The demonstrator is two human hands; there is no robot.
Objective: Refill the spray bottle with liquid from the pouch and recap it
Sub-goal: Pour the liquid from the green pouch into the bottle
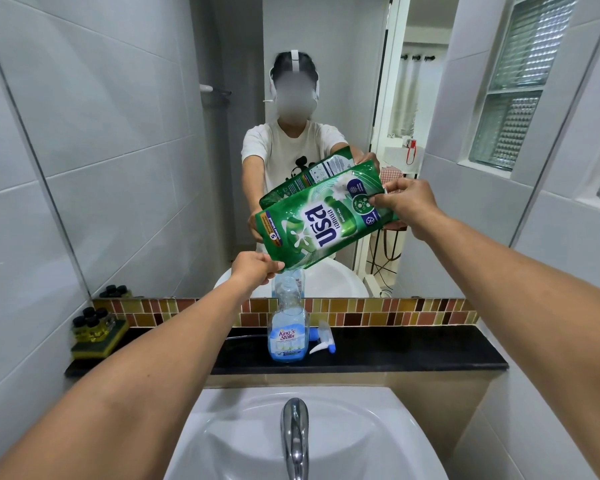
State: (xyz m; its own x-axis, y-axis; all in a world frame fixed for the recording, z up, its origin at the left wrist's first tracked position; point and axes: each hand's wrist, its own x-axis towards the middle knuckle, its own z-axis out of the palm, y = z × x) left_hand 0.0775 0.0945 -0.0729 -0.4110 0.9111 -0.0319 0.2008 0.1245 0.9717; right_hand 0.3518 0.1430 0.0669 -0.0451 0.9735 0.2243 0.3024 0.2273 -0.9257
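Head view: both bare forearms reach forward over a white ceramic basin toward a wall mirror.
Left hand: the left hand is stretched out at about the height of the bottle mouth, fingers pinched on the lower left corner of a glossy green plastic refill pouch.
Right hand: the right hand is raised higher and further right, clenched on the pouch's upper right end, thumb across the printed face.
Pouch pose: tilted, left end down, its low corner just above the open neck of a clear plastic spray bottle with a blue label; whether the two touch cannot be told.
Bottle: stands upright and uncapped on a black polished stone ledge, just in front of the mirror and behind the basin.
Bottle contents: pale blue liquid fills the lower part; the neck looks clear.
Spray head: a white and blue trigger sprayer lies on its side on the ledge, just right of the bottle.
Ledge edges: open stone runs right of the sprayer; at the far left a cluster of small black-capped bottles sits on a yellow and green sponge.
Below: a chrome tap stands at the basin's centre, under the arms.
Sides: white tiled walls close in on both sides.
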